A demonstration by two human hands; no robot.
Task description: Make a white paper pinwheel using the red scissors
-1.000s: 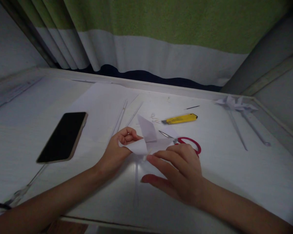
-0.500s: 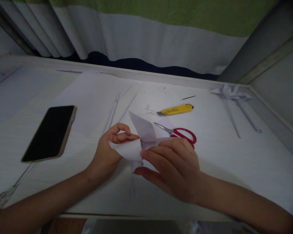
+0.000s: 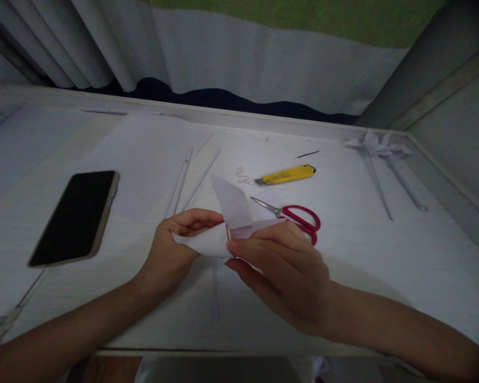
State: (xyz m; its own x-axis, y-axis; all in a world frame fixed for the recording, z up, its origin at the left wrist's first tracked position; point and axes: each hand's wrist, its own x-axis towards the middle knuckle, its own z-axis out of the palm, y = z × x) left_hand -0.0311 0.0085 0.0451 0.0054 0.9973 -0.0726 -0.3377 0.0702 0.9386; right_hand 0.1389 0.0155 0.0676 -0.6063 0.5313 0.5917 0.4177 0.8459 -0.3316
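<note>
Head camera, and the whole business sat mid-tabletop [image 3: 355, 223], where a white paper pinwheel [image 3: 232, 205] was held between two hands, seemingly raised off the surface so that both could reach its centre. Left hand [image 3: 178, 230] first: its grip was closed on the paper, fingers curled behind the nearest blade, thumb out of sight, likely to steady the sheet while leaving the middle uncovered. Across from it, the right hand [image 3: 281, 266] had a narrow grip, thumb and forefinger tips nearly together at the lower end of a thin tan stick [image 3: 229, 233]. That stick stood close to upright at the pinwheel's centre, and a fine pinch right at its end seemed suited to such a slim piece; whether it passed through the paper, one could not tell.

Just beyond, red-handled scissors [image 3: 278, 211] lay with their tips pointing left, and behind them a yellow utility knife [image 3: 288, 174] with its blade bared, both seemingly parked within easy reach. White string scraps [image 3: 241, 175] sat beside the knife's tip. Two rolled paper sticks [image 3: 180, 183] slanted away past the left hand, and further left a smartphone [image 3: 74, 218] lay flat. Back in the right corner, finished-looking pinwheels [image 3: 377, 144] lay bunched on their stems, presumably tucked there out of the way.
</note>
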